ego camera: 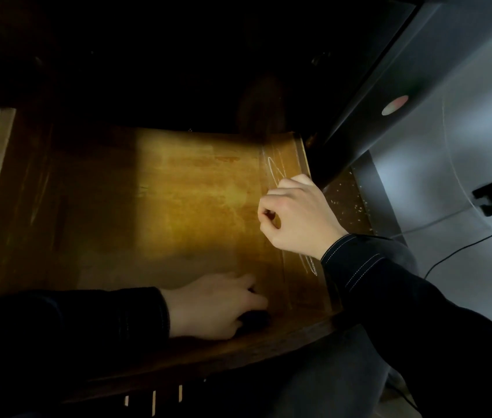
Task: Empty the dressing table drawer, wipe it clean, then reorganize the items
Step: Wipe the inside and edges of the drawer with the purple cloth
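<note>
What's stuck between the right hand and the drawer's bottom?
Nothing visible. The right hand is curled over the bare wooden drawer bottom, near its right side. The far back is too dark to see.

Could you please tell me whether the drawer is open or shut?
Open: the drawer is pulled out, its wooden floor in view, and the left hand is inside it.

I see the drawer (178, 191) pulled open, its wooden bottom lit in the middle. The left hand (211, 306) lies palm down near the front, fingertips on a small dark thing (255, 318) (too dim to name). The right hand (296, 215) is by the drawer's right side, fingers curled, thumb against forefinger.
</note>
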Action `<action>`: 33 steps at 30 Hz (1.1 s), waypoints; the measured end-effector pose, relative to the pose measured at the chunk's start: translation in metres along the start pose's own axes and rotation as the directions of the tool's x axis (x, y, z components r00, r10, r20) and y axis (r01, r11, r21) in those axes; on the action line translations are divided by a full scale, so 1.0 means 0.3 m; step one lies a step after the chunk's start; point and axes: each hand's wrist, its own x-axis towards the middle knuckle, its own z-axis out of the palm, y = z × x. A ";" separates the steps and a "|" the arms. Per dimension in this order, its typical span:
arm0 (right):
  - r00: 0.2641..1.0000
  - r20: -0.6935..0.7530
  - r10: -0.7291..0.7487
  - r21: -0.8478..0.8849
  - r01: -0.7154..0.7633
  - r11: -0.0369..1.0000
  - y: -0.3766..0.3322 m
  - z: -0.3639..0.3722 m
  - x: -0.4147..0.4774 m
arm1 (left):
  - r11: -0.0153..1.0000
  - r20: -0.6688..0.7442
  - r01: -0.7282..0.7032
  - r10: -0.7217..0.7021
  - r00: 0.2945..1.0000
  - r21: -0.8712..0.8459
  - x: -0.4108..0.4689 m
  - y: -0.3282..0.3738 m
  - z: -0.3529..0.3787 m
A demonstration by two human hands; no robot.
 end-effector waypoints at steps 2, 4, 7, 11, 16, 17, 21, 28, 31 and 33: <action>1.000 0.009 0.000 0.001 0.000 1.000 -0.001 -0.002 0.000 | 0.999 -0.012 0.001 0.000 1.000 0.047 0.000 0.004 0.001; 1.000 0.012 0.002 -0.001 -0.002 1.000 0.000 -0.003 0.000 | 0.995 -0.144 -0.086 0.077 0.987 -0.053 -0.006 0.009 -0.014; 1.000 0.014 0.002 0.001 -0.002 1.000 0.000 -0.005 0.002 | 0.979 -0.206 -0.174 0.150 0.967 -0.103 -0.002 0.009 -0.024; 1.000 0.026 -0.003 0.004 0.003 1.000 -0.001 -0.008 0.000 | 0.999 -0.004 -0.044 0.044 0.999 0.020 0.014 -0.004 -0.018; 1.000 0.012 -0.014 0.029 0.014 0.999 0.005 -0.007 -0.001 | 0.948 -0.221 -0.247 0.202 0.954 -0.199 -0.005 0.010 -0.051; 1.000 0.000 -0.016 0.042 0.016 0.999 0.004 -0.007 -0.001 | 0.949 -0.222 -0.248 0.203 0.954 -0.197 -0.001 0.009 -0.047; 0.991 -0.132 0.038 0.126 -0.021 0.992 0.000 -0.013 -0.012 | 0.997 0.017 -0.054 0.055 0.998 -0.050 0.021 -0.022 -0.009; 0.946 -0.293 0.136 0.223 -0.071 0.972 0.006 -0.014 -0.016 | 0.945 -0.187 -0.201 0.155 0.970 -0.259 0.062 -0.006 -0.012; 0.944 -0.296 0.148 0.239 -0.077 0.968 0.005 -0.016 -0.019 | 0.983 -0.096 -0.122 0.109 0.989 -0.135 0.112 0.005 0.002; 0.943 -0.294 0.155 0.246 -0.082 0.966 0.005 -0.018 -0.021 | 0.990 -0.081 -0.086 0.077 0.994 -0.113 0.130 0.008 -0.001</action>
